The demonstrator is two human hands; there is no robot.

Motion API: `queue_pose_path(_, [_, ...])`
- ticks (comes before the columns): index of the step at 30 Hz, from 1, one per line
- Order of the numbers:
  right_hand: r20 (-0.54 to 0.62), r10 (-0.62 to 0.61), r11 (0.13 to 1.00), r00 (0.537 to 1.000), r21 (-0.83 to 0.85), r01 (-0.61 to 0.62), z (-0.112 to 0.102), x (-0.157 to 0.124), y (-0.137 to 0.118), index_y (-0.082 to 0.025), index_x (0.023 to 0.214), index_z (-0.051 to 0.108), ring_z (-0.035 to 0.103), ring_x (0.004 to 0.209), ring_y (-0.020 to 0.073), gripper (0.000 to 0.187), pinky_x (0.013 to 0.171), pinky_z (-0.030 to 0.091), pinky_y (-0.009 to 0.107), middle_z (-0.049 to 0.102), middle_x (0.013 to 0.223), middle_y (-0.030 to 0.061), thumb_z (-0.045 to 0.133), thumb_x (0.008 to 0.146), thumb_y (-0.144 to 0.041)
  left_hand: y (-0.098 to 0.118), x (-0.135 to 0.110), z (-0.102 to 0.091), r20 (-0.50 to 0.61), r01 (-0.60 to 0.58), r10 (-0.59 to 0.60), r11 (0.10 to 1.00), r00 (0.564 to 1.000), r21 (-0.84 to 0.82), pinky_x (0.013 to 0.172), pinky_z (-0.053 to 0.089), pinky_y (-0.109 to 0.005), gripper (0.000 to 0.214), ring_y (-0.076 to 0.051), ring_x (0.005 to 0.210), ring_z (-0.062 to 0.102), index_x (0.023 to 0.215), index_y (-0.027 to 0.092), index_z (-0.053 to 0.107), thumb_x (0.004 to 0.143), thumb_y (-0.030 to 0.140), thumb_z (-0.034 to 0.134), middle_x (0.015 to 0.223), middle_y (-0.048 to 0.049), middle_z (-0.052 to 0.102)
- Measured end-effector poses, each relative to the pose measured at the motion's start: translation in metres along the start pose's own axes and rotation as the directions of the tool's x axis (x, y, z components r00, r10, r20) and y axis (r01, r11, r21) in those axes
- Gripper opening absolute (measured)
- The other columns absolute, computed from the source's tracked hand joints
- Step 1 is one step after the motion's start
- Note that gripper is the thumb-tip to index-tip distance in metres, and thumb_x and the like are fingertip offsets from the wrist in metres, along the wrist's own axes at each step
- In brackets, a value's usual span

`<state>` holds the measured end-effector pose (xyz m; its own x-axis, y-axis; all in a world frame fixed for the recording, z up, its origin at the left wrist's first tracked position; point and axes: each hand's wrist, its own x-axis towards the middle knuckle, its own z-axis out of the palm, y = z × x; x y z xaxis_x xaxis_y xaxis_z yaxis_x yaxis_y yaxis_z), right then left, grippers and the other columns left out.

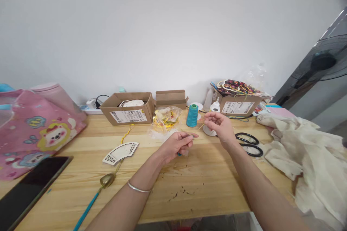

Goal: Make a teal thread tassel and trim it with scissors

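Note:
Over the middle of the table, my left hand (177, 146) is closed in a pinch; whatever lies between its fingertips is too small to name. My right hand (221, 126) is also pinched, a little higher and to the right, with a thin yellow cord (201, 127) showing below its fingertips. Behind and between the hands stands a cone of teal thread (192, 116). A fan-shaped pale wooden piece (121, 153) lies to the left, with yellow cord at its top and a gold, teal-tailed tassel (107, 180) below. Black-handled scissors (251, 144) lie beside my right wrist, partly hidden.
Along the wall stand a cardboard box (127, 110), a plastic bag of yellow cords (166, 119), a white glue bottle (215, 105) and a filled box (235, 104). Cream cloth (311, 155) covers the right; a phone (35, 187) and pink bag (43, 130) are left.

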<state>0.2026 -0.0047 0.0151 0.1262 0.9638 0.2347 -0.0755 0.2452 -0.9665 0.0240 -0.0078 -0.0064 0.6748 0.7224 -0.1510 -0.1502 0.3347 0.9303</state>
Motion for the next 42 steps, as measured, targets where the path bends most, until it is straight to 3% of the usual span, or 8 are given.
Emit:
queue_pose_path(8, [0.032, 0.015, 0.997, 0.999, 0.079, -0.017, -0.002, -0.001, -0.001, -0.015, 0.075, 0.059, 0.043, 0.051, 0.005, 0.025, 0.044, 0.031, 0.018, 0.053, 0.062, -0.0029, 0.07, 0.055, -0.022, -0.002, 0.0, 0.005, -0.08, -0.053, 0.072, 0.974, 0.994, 0.219, 0.04, 0.016, -0.018, 0.034, -0.001, 0.043, 0.024, 0.09, 0.011, 0.061, 0.07, 0.039, 0.059, 0.055, 0.006, 0.036])
queue_pose_path(13, [0.4, -0.012, 0.963, 0.916, 0.252, -0.097, -0.013, -0.008, -0.003, -0.017, 0.071, 0.059, 0.037, 0.043, 0.0058, 0.024, 0.042, 0.03, 0.02, 0.045, 0.049, -0.0049, 0.066, 0.061, -0.038, 0.0, -0.003, 0.008, 0.007, -0.043, 0.043, 0.983, 0.999, 0.179, 0.04, 0.016, -0.019, 0.031, -0.001, 0.042, 0.024, 0.078, 0.011, 0.06, 0.072, 0.042, 0.056, 0.053, 0.0066, 0.034])
queue_pose_path(16, [0.388, -0.069, 0.988, 0.919, 0.152, 0.01, -0.008, -0.01, -0.002, -0.017, 0.07, 0.061, 0.048, 0.054, 0.0091, 0.019, 0.053, 0.039, 0.023, 0.054, 0.059, -0.0012, 0.061, 0.068, -0.036, 0.0, -0.005, 0.01, 0.078, -0.041, 0.031, 0.99, 0.996, 0.136, 0.039, 0.014, -0.018, 0.029, -0.001, 0.04, 0.021, 0.076, 0.012, 0.059, 0.074, 0.041, 0.054, 0.052, 0.0064, 0.036])
queue_pose_path(18, [0.389, -0.105, 0.994, 0.915, 0.02, 0.106, 0.0, -0.011, 0.0, -0.018, 0.081, 0.063, 0.054, 0.082, 0.0135, 0.014, 0.075, 0.042, 0.027, 0.061, 0.085, 0.0028, 0.062, 0.068, -0.024, 0.0, -0.006, 0.01, 0.113, -0.038, 0.024, 0.993, 0.993, 0.116, 0.039, 0.013, -0.018, 0.028, -0.001, 0.04, 0.02, 0.075, 0.012, 0.057, 0.075, 0.04, 0.053, 0.053, 0.0059, 0.038])
queue_pose_path(20, [0.501, -0.104, 0.988, 0.859, -0.049, 0.148, 0.008, -0.012, 0.001, -0.02, 0.093, 0.062, 0.049, 0.104, 0.0162, 0.025, 0.091, 0.034, 0.03, 0.059, 0.104, 0.0037, 0.059, 0.068, -0.016, 0.0, -0.006, 0.01, 0.135, -0.038, 0.027, 0.996, 0.99, 0.084, 0.038, 0.014, -0.018, 0.027, -0.001, 0.04, 0.02, 0.073, 0.012, 0.055, 0.076, 0.039, 0.052, 0.053, 0.0054, 0.04])
queue_pose_path(23, [0.604, -0.018, 0.989, 0.797, -0.104, 0.102, 0.011, -0.014, 0.004, -0.019, 0.1, 0.06, 0.051, 0.101, 0.0156, 0.028, 0.09, 0.036, 0.031, 0.06, 0.105, 0.0046, 0.053, 0.073, -0.018, 0.0, -0.006, 0.008, 0.148, -0.04, 0.037, 0.999, 0.988, 0.02, 0.037, 0.013, -0.017, 0.026, -0.002, 0.04, 0.021, 0.07, 0.013, 0.051, 0.077, 0.038, 0.051, 0.053, 0.0044, 0.041])
queue_pose_path(28, [0.559, 0.081, 0.985, 0.825, -0.174, 0.021, 0.005, -0.01, 0.009, -0.013, 0.089, 0.063, 0.057, 0.072, 0.0124, 0.024, 0.067, 0.044, 0.025, 0.064, 0.081, 0.0047, 0.057, 0.072, -0.029, 0.001, -0.004, 0.006, 0.134, -0.04, 0.044, 0.999, 0.99, -0.034, 0.036, 0.011, -0.016, 0.024, -0.002, 0.038, 0.019, 0.07, 0.014, 0.05, 0.077, 0.037, 0.051, 0.05, 0.0049, 0.04])
queue_pose_path(42, [0.437, 0.074, 0.966, 0.896, -0.254, 0.045, 0.003, -0.01, 0.002, -0.012, 0.069, 0.065, 0.046, 0.056, 0.0088, 0.029, 0.052, 0.034, 0.021, 0.058, 0.063, 0.0017, 0.061, 0.067, -0.041, 0.002, -0.002, 0.001, 0.018, -0.093, 0.094, 0.996, 0.995, -0.013, 0.035, 0.01, -0.015, 0.029, -0.002, 0.039, 0.016, 0.063, 0.013, 0.052, 0.076, 0.039, 0.05, 0.046, 0.007, 0.03])
